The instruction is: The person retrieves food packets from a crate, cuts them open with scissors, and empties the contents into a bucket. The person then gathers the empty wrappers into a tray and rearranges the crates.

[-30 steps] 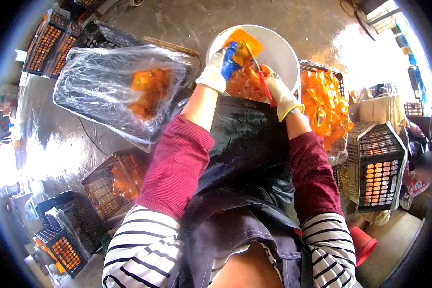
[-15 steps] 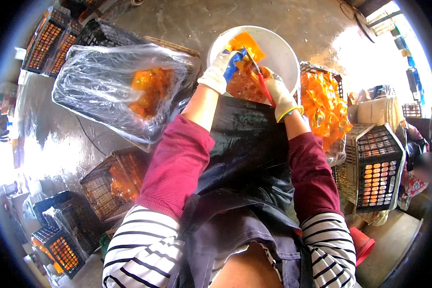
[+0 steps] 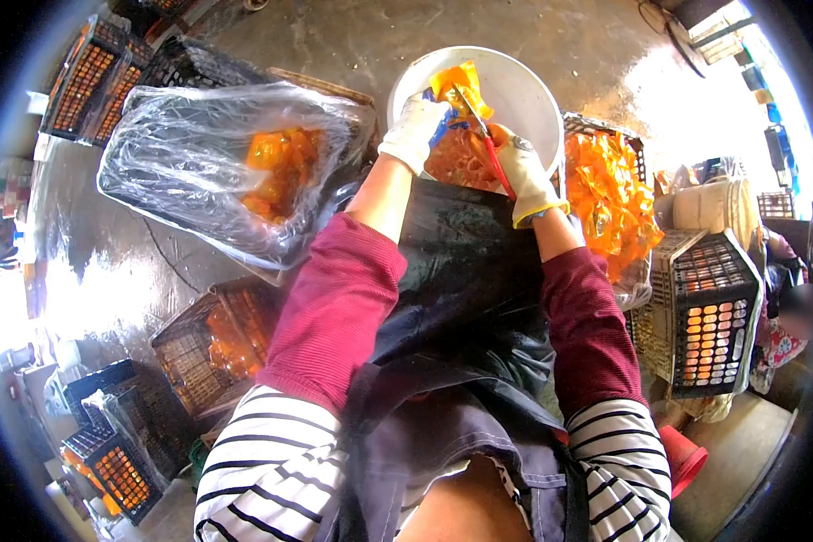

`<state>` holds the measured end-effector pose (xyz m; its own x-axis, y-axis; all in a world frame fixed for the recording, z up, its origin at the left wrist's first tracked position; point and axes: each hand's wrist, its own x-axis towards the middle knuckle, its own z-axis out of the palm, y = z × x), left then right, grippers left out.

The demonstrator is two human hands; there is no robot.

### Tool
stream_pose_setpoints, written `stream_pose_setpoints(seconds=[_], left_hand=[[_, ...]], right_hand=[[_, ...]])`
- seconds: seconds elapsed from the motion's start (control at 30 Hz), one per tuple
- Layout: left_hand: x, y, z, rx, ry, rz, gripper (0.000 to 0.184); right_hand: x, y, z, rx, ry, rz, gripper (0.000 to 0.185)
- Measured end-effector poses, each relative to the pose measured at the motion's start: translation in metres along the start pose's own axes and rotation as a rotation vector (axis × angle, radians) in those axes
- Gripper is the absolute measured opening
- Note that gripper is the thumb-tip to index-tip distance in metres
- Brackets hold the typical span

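Over a white bucket [image 3: 530, 99], my left hand [image 3: 417, 128], in a white and blue glove, grips an orange piece [image 3: 462, 86] that looks like peel or fruit. My right hand [image 3: 522, 167], gloved in white with a yellow cuff, is closed around red-handled scissors [image 3: 497, 164]. The blades lie against the orange piece. Below both hands, wet orange-red pieces [image 3: 456, 164] lie in the bucket. The fingertips of my left hand are partly hidden behind the glove's back.
Left, a crate lined with clear plastic [image 3: 185, 172] holds orange fruit [image 3: 280, 163]. Right of the bucket, another crate holds orange peels [image 3: 605, 194]. Stacked black crates [image 3: 714, 316] stand at the right, near a person [image 3: 780, 334]. A red container [image 3: 682, 461] sits lower right.
The orange piece has turned and shows a smaller, crumpled shape. My left hand has rolled slightly, showing less blue. The scissors have stayed close to the piece.
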<state>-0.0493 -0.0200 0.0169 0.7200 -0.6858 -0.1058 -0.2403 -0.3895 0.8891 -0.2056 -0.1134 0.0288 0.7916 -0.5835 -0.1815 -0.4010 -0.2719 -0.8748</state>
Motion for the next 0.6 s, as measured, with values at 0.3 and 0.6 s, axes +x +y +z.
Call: stream_pose_setpoints(seconds=[0.3, 0.6], left_hand=[[0.007, -0.009, 0.005, -0.272, -0.017, 0.066, 0.035], [0.014, -0.018, 0.018, -0.372, 0.056, 0.032, 0.037]], right_hand=[[0.005, 0.008, 0.000, 0.067, -0.038, 0.027, 0.031], [0.002, -0.008, -0.005, 0.293, -0.160, 0.207, 0.030]])
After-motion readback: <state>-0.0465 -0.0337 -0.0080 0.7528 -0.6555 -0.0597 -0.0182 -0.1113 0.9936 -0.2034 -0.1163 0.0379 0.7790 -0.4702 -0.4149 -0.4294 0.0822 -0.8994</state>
